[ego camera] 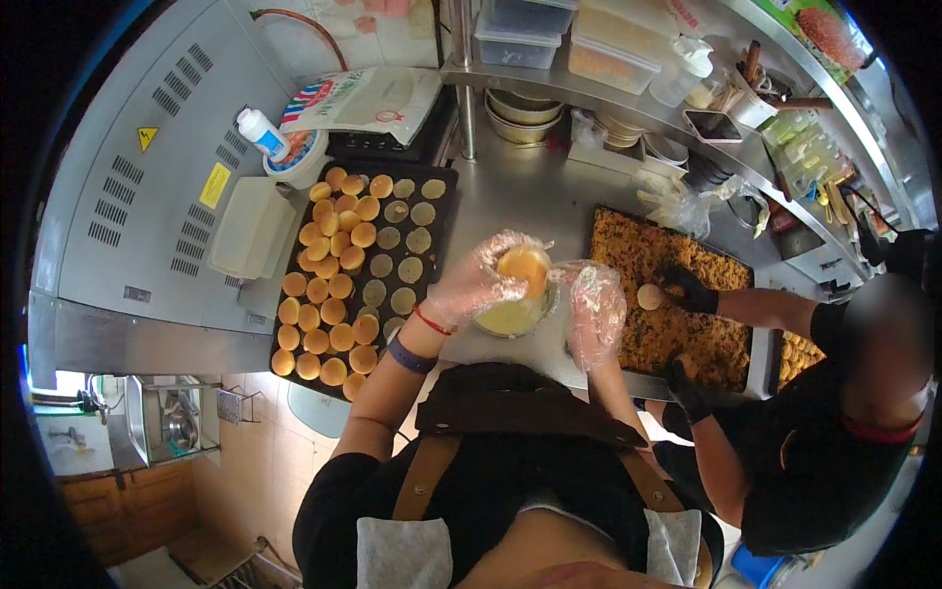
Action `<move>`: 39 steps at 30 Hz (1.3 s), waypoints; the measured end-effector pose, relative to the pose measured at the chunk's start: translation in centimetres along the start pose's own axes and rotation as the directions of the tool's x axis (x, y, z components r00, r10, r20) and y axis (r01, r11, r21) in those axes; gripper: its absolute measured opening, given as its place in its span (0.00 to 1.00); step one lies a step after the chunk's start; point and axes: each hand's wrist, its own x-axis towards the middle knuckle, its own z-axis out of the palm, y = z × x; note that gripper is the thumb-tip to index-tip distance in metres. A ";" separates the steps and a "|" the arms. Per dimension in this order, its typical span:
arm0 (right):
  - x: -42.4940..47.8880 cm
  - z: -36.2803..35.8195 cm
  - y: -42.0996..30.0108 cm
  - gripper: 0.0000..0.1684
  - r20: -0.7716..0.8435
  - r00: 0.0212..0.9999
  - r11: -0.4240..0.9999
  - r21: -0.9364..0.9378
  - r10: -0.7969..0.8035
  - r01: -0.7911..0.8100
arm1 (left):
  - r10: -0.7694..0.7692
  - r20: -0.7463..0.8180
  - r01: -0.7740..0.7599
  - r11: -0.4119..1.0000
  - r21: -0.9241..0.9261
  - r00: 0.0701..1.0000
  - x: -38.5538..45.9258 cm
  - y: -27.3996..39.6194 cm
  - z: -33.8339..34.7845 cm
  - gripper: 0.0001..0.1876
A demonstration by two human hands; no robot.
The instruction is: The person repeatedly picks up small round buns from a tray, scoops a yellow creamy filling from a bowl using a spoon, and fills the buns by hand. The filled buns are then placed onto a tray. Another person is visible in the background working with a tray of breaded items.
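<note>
My left hand [482,280], in a clear plastic glove, grips a small round golden cake [524,269] above a bowl of pale yellow cream [509,318]. Close by on the right is my gloved right hand [597,309], its fingers curled towards the cake. Whether it holds a tool is hidden by the crumpled glove. To the left lies a dark baking tray [447,213]. Several golden round cakes [333,309] crowd its left part, and flat pale rounds [419,240] sit in rows on its right part.
At right, a co-worker's black-gloved hands [692,289] work over a tray of brown shredded topping [662,339], with a pale round piece [649,297] on it. A steel shelf [541,79] overhangs the back. A grey metal cabinet [176,243] stands left, beside a plastic tub [246,228].
</note>
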 end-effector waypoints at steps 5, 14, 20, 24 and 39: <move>0.9 2.4 -1.0 0.22 -0.052 0.999 0.972 0.235 0.003 0.010 | 0.035 -0.097 -0.038 0.999 -0.026 0.995 0.0 0.2 0.5 0.25; -0.1 2.8 -2.3 0.28 -0.031 0.972 0.968 0.090 -0.233 0.235 | 0.032 -0.167 -0.039 0.999 -0.038 0.985 0.1 -0.6 -0.2 0.33; -0.4 2.2 -1.4 0.28 -0.019 0.991 0.990 0.052 -0.132 0.133 | 0.072 -0.202 -0.089 0.993 -0.072 0.977 -0.2 0.9 1.7 0.31; -0.3 2.8 -0.6 0.20 0.153 0.986 0.997 -0.017 -0.067 0.070 | 0.089 -0.335 -0.104 0.994 -0.027 0.938 -0.4 0.8 -1.2 0.29; -1.6 14.8 11.5 0.37 0.881 0.353 0.948 -0.269 0.313 -0.169 | 0.254 -0.424 -0.162 0.957 0.242 0.869 -1.9 0.6 -2.8 0.27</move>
